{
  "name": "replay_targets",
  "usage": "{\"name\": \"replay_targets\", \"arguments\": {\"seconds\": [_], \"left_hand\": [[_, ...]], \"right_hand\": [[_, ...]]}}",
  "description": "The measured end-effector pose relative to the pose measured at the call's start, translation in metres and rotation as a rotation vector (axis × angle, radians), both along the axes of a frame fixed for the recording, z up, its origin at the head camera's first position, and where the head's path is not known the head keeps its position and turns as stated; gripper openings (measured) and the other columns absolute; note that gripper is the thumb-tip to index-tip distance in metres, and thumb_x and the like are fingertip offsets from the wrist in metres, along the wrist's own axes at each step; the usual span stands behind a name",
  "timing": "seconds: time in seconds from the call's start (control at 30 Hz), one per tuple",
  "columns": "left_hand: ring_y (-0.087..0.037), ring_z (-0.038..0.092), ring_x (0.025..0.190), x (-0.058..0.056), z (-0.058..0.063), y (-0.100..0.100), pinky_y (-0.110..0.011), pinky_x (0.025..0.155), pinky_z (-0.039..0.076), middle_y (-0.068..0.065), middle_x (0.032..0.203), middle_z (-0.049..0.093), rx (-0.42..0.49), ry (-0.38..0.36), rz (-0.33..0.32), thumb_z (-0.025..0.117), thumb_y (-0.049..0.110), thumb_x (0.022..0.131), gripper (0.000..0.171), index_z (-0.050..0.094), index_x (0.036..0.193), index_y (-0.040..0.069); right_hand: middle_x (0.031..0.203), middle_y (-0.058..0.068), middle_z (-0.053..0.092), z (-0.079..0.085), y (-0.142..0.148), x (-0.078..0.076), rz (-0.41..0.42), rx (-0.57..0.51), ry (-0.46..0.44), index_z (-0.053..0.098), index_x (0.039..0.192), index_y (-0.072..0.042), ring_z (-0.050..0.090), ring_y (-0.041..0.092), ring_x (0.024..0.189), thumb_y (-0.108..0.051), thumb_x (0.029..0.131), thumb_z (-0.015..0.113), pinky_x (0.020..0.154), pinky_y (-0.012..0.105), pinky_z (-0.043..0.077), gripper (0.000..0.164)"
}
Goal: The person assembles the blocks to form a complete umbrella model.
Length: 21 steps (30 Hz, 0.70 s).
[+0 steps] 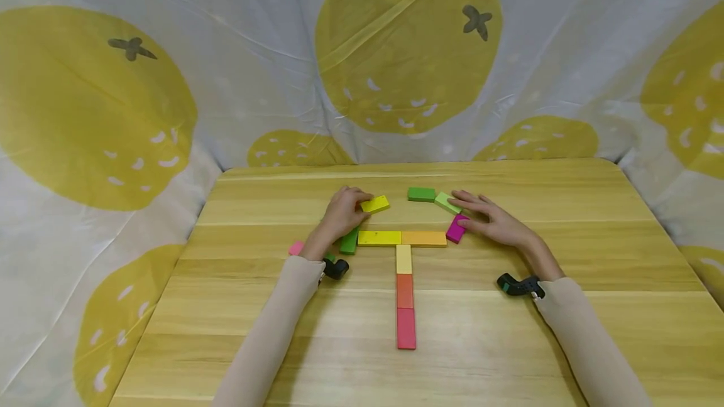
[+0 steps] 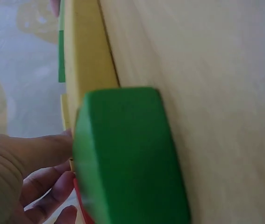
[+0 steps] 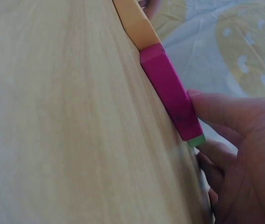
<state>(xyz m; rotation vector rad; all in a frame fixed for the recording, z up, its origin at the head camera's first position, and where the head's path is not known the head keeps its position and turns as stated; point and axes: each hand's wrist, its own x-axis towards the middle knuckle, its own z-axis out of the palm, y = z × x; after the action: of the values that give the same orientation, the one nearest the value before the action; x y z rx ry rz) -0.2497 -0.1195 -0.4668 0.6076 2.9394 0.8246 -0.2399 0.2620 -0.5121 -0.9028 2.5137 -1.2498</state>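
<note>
Behind the yellow-and-orange row (image 1: 421, 239), the left grip (image 1: 341, 213) pinched a yellow block (image 1: 376, 205); the right grip (image 1: 500, 222), fingers loosely out, touched the purple-pink block (image 1: 455, 231) and seemingly the light green block (image 1: 444, 202). Small, soft nudges looked best, so neighbours wouldn't slip.
</note>
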Motion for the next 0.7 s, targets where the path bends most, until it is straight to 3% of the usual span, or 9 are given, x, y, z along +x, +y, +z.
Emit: {"name": "replay_targets", "arguments": {"seconds": [0.1,0.33,0.5,0.7], "left_hand": [[-0.028,0.058,0.101,-0.001,-0.001,0.001,-0.039,0.087,0.049,-0.016,0.122,0.072,-0.027,0.033,-0.004,0.079,0.009,0.091,0.038,0.073,0.128,0.004],[-0.031,0.058,0.108,-0.008,-0.001,0.005,-0.042,0.094,0.05,-0.018,0.12,0.071,0.045,0.057,-0.035,0.076,0.008,0.094,0.033,0.073,0.126,0.002],[-0.031,0.059,0.112,-0.017,0.002,0.012,-0.042,0.098,0.05,-0.016,0.121,0.072,0.041,0.082,-0.06,0.076,0.009,0.094,0.031,0.075,0.124,0.004],[-0.031,0.059,0.113,-0.024,0.005,0.023,-0.041,0.099,0.051,-0.016,0.122,0.071,0.005,0.048,-0.078,0.075,0.009,0.094,0.031,0.074,0.126,0.005]], "right_hand": [[0.17,0.019,0.026,0.0,-0.001,0.0,-0.001,0.004,-0.003,0.047,0.156,-0.01,0.016,0.046,0.159,-0.015,0.103,0.062,0.127,0.065,-0.003,0.055],[0.17,0.018,0.027,0.001,-0.001,-0.001,-0.005,0.001,-0.014,0.048,0.156,-0.012,0.015,0.044,0.159,-0.015,0.103,0.063,0.127,0.064,-0.003,0.055],[0.17,0.018,0.027,0.0,0.0,-0.001,0.0,-0.002,-0.009,0.047,0.156,-0.011,0.016,0.045,0.159,-0.014,0.103,0.063,0.127,0.065,-0.003,0.055],[0.169,0.02,0.028,0.001,-0.001,-0.001,0.002,-0.007,-0.005,0.048,0.156,-0.01,0.016,0.046,0.158,-0.014,0.103,0.063,0.126,0.065,-0.003,0.055]]}}
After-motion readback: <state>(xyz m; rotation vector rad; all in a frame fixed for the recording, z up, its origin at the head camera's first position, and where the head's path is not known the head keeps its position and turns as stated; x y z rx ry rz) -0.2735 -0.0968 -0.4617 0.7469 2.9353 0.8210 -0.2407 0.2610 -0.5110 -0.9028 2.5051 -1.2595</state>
